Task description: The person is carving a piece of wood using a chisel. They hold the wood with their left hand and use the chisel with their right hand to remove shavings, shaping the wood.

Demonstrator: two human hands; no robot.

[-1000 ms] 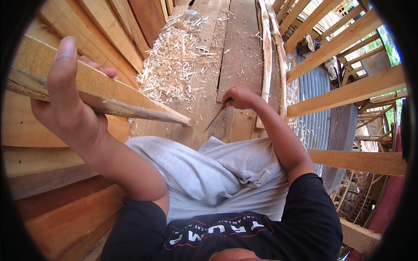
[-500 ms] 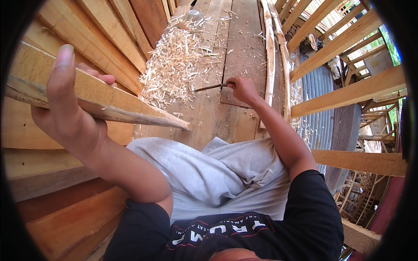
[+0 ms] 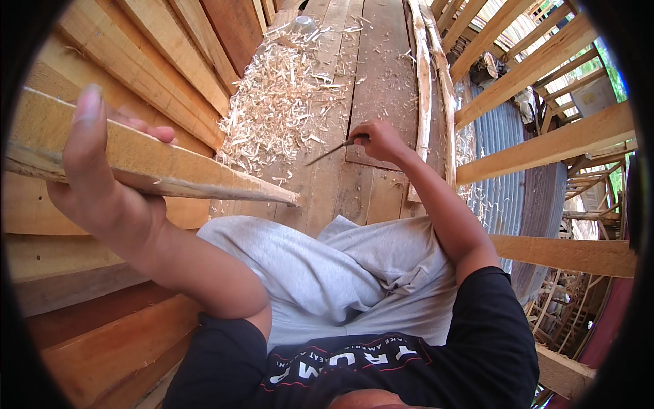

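Note:
A long wooden plank [image 3: 184,163] slants from the upper left down to the floorboards, its lower end near my knees. My left hand [image 3: 112,180] is wrapped round its raised part, the thumb up along the near side and the fingertips showing over the far edge. In my right hand [image 3: 377,140] is a knife [image 3: 327,154] with a thin dark blade, held over the floor to the right of the plank. The blade points left and toward me, apart from the plank. My fingers cover most of its handle.
Curled wood shavings [image 3: 269,109] lie heaped on the plank floor [image 3: 323,191] ahead. A clear cup-like container [image 3: 302,25] sits beyond them. Boards [image 3: 170,54] line the left wall. Pale poles [image 3: 424,88] lie along the right, beside slanted rails [image 3: 545,146] and corrugated metal sheeting [image 3: 497,157].
The knife has swung so its tip drops toward me, and my right hand has turned slightly. My left hand and the raised end of the plank have shifted a little left and down.

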